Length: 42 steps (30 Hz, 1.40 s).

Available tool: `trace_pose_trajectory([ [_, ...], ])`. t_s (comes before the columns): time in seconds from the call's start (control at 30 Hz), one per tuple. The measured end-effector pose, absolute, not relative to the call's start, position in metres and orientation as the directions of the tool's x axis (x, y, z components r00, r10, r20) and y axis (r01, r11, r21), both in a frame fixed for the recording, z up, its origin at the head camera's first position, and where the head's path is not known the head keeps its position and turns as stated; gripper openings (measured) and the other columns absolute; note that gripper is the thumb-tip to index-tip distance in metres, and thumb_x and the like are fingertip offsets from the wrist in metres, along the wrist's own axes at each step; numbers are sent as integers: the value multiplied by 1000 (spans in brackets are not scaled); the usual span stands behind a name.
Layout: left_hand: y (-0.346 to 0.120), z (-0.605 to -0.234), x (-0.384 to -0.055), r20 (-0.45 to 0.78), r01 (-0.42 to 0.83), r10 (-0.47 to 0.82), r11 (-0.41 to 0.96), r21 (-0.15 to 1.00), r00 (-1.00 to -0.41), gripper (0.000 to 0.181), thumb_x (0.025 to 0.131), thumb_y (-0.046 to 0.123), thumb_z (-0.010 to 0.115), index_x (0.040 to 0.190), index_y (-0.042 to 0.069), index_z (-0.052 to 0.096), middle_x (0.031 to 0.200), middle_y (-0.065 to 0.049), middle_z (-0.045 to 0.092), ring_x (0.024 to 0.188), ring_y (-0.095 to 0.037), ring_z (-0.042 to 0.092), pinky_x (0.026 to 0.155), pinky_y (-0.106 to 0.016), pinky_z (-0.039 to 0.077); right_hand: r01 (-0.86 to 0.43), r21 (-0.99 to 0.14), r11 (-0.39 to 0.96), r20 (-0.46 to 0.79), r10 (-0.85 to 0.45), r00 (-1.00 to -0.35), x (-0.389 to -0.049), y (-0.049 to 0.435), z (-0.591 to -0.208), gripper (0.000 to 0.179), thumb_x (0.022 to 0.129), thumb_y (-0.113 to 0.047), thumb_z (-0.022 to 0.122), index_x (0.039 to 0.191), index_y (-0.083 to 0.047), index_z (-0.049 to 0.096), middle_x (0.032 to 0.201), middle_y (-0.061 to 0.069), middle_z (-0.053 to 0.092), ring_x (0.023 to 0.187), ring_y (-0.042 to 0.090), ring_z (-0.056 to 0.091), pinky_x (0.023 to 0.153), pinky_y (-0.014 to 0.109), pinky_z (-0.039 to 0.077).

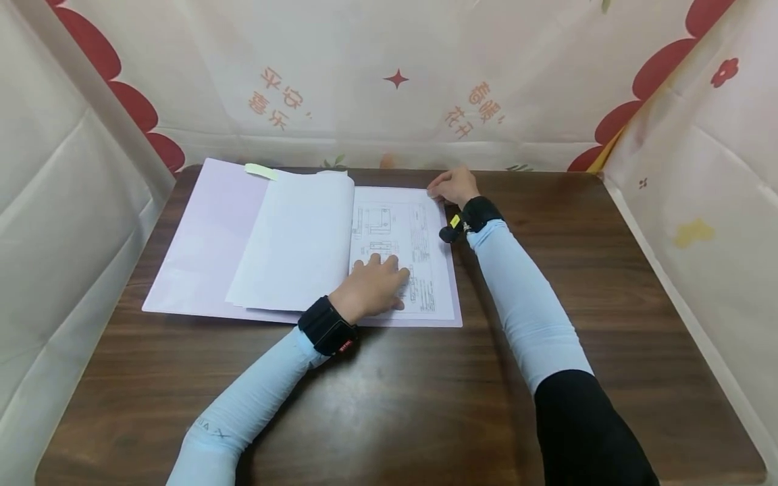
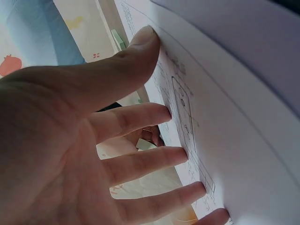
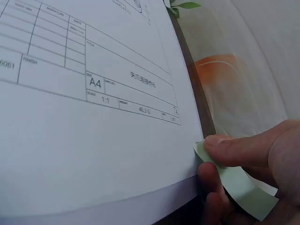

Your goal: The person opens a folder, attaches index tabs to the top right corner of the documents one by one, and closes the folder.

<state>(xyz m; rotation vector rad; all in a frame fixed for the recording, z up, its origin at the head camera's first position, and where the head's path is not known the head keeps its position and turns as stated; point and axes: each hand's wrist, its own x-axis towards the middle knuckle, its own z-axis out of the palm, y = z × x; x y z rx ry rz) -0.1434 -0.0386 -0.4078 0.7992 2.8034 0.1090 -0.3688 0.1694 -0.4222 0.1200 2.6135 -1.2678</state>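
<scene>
A lilac folder (image 1: 200, 250) lies spread on the table with white sheets inside. Turned pages (image 1: 298, 236) lie blank side up on its left, and a page with a technical drawing (image 1: 395, 202) faces up on the right. My left hand (image 1: 372, 290) rests on that drawing, its fingers spread and the fingertips touching the paper, as the left wrist view also shows. At the page's far right corner is my right hand (image 1: 456, 186). In the right wrist view its thumb and forefinger pinch a pale green sticky note (image 3: 241, 187) at the paper's corner.
Another green sticky tab (image 1: 260, 171) sticks out at the top of the turned pages. The brown wooden table (image 1: 413, 405) is bordered by a printed cloth (image 1: 365, 88) behind and pale cloth at both sides.
</scene>
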Motion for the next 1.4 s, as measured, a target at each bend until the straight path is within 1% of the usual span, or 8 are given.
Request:
trace_pose_trajectory([
  [0.1,-38,-408,-144,-190,509,522,853,117,-831,57,91,42,78,140,19,61,135,-11,60,116,-33,57,90,-50,53,177,-756,630,-247,-24,-969,-370,168,-423,23,96,-19,74,115,-7,77,118,10,67,100,27,62,94,36,52],
  [0.33,-38,-408,-144,-191,512,525,851,114,-829,55,92,41,77,139,18,61,134,-11,59,115,-34,57,89,-49,53,190,-743,642,-231,20,-973,-361,164,-418,21,96,-21,74,112,-9,78,114,10,69,100,28,63,92,38,51],
  [0.53,-38,-409,-143,-199,520,534,846,120,-822,55,93,41,76,140,18,61,134,-12,59,115,-34,57,89,-49,52,211,-716,666,-224,67,-972,-351,159,-414,22,94,-25,75,110,-11,79,109,9,71,102,29,61,94,41,46],
  [0.7,-38,-409,-144,-194,519,532,847,117,-824,54,93,41,76,139,18,61,132,-11,60,114,-33,57,89,-49,53,214,-668,712,-195,109,-975,-355,158,-418,27,93,-29,77,112,-10,74,106,10,70,100,29,61,88,41,44],
  [0.8,-37,-409,-145,-201,517,530,848,118,-824,53,93,41,75,138,17,62,133,-12,60,114,-34,56,89,-50,53,224,-631,743,-198,125,-972,-360,159,-421,33,92,-33,78,115,-10,72,110,9,68,102,29,59,84,39,44],
  [0.87,-37,-409,-145,-208,513,528,849,122,-824,53,93,41,75,139,17,61,135,-13,60,115,-34,56,90,-51,53,215,-631,746,-188,121,-975,-358,159,-420,34,92,-32,78,116,-9,71,113,11,68,103,30,58,85,39,44],
  [1.13,-37,-408,-147,-217,503,519,855,128,-827,56,92,41,76,140,17,60,136,-13,59,115,-35,56,91,-52,51,162,-651,741,-139,94,-986,-347,159,-416,33,96,-29,73,121,-8,68,122,13,66,110,33,57,93,43,45],
  [1.4,-37,-407,-146,-221,502,522,853,142,-824,57,92,40,77,140,16,60,137,-14,59,116,-35,56,92,-52,51,164,-618,769,-127,109,-986,-357,158,-427,32,96,-31,72,121,-12,71,128,12,66,114,33,57,95,43,42],
])
